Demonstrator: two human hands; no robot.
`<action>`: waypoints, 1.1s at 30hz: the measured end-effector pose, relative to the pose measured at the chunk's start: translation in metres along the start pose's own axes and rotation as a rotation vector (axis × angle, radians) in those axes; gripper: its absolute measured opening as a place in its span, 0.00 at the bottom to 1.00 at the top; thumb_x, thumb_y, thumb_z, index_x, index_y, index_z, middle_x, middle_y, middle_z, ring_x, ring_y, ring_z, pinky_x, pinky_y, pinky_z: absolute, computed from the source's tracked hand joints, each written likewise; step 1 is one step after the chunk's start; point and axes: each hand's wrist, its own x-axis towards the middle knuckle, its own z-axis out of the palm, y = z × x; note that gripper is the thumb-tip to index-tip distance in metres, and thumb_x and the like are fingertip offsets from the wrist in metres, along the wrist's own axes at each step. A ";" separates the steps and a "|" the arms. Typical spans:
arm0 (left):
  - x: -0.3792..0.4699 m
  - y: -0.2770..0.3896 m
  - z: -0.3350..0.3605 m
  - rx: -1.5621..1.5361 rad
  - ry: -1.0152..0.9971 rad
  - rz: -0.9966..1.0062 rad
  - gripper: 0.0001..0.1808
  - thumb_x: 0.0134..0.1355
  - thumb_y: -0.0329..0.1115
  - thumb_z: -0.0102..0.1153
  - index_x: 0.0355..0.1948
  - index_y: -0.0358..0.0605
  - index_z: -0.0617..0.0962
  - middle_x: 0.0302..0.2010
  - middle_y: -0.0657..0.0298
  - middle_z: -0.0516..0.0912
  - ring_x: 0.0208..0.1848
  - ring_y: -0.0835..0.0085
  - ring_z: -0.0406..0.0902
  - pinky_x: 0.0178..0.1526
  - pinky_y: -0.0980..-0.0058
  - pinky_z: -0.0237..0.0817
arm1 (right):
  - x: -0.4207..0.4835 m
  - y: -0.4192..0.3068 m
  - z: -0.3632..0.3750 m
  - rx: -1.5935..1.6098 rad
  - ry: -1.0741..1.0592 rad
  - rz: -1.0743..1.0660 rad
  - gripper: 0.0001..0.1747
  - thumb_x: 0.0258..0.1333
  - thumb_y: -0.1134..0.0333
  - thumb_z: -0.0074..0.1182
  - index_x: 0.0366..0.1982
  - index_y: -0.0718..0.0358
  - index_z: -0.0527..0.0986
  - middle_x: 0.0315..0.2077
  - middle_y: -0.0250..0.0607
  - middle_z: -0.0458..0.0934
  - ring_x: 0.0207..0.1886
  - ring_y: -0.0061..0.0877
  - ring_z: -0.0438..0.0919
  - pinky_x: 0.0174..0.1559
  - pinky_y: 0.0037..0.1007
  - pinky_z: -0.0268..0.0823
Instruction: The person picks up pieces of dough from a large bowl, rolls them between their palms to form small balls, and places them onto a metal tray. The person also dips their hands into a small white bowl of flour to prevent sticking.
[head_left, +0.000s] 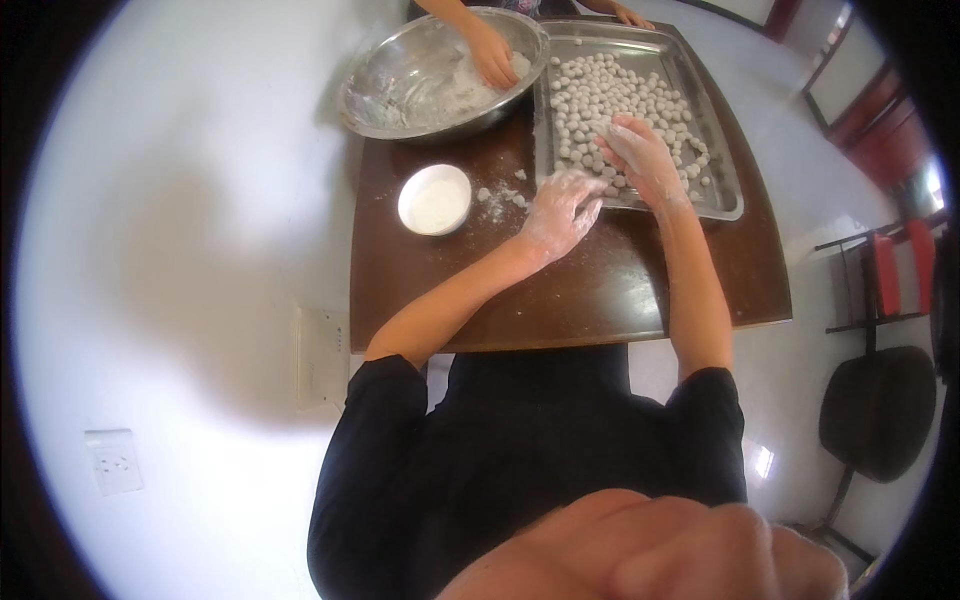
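My left hand (562, 214), dusted with white powder, reaches to the near left corner of a rectangular metal tray (724, 202). Its fingers lie beside some small dough balls (600, 82); whether they hold one is unclear. Over the tray's near half, my right hand (637, 154) is raised with its fingers curled, also powdery; what may be inside it is hidden. Many pale round balls cover much of the tray. Left of my left hand stand a white bowl (435, 201) of white powder and a few dough crumbs (519, 200) on the brown table (570, 300).
A large metal basin (390, 60) with floury dough stands at the table's far left. Another person's hand (491, 60) reaches into it, and that person's other hand (634, 18) is by the tray's far edge. A white wall borders the left; a dark chair (877, 412) stands at the right.
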 end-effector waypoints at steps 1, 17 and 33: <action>0.007 0.002 -0.002 -0.066 0.043 -0.018 0.15 0.60 0.31 0.62 0.48 0.44 0.80 0.46 0.53 0.79 0.52 0.55 0.74 0.57 0.59 0.64 | 0.000 0.003 -0.005 -0.058 0.008 -0.007 0.14 0.67 0.69 0.53 0.51 0.64 0.70 0.46 0.40 0.78 0.47 0.27 0.80 0.50 0.24 0.74; 0.043 -0.040 0.005 -0.232 0.014 -0.112 0.23 0.58 0.27 0.63 0.57 0.46 0.77 0.54 0.54 0.76 0.52 0.59 0.78 0.47 0.70 0.75 | -0.002 0.017 -0.028 -0.154 -0.067 0.045 0.24 0.64 0.67 0.56 0.58 0.67 0.67 0.47 0.40 0.78 0.49 0.25 0.81 0.50 0.23 0.72; 0.049 -0.048 0.004 0.002 -0.017 -0.004 0.14 0.60 0.32 0.63 0.47 0.39 0.82 0.44 0.52 0.83 0.50 0.53 0.79 0.53 0.63 0.70 | 0.002 0.015 -0.015 -0.230 -0.071 0.118 0.16 0.61 0.63 0.61 0.45 0.64 0.73 0.39 0.33 0.78 0.38 0.17 0.77 0.41 0.20 0.71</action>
